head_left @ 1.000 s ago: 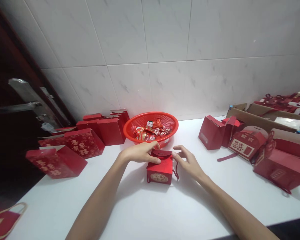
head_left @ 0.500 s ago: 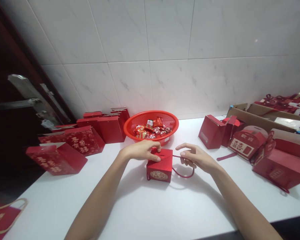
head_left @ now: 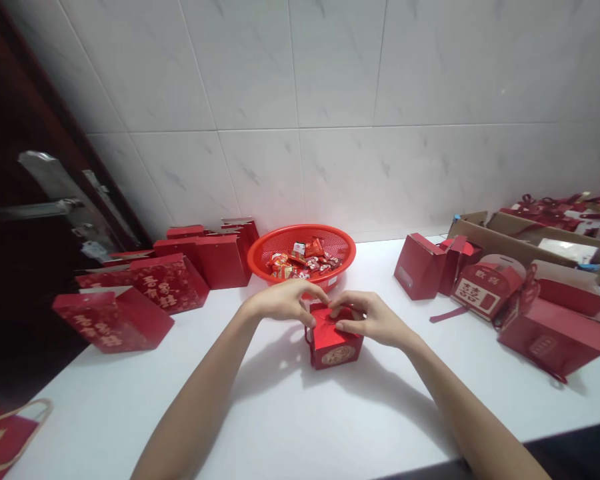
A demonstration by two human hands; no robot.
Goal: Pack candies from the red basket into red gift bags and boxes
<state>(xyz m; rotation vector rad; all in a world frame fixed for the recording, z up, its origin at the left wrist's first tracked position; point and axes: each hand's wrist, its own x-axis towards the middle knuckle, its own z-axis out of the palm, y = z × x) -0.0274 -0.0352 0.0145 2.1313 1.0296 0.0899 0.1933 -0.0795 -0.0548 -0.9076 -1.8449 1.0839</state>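
- Across the white desk, the small red box sits upright near the middle, between the two hands, right in front of the basket of wrapped sweets.
- Here's the left hand, reaching over the box's far left side: thumb at the top's left edge, forefinger near the back, those fingers spread apart.
- And the right hand arches over the top, thumb and forefinger bent close to the closure; I can't tell whether they pinch a flap.
- The box itself looks like light, thin card, stiff along the folds but easy to dent or crease; likely not very slippery. The firm side walls look like the best hold, low and gentle, sparing the top.
- Its gold label faces the person, turned slightly rightward. The body is nearly cubic, so no long axis reads clearly under those hands.
- Down the left side hangs a dark red cord, soft and floppy by the look of it.
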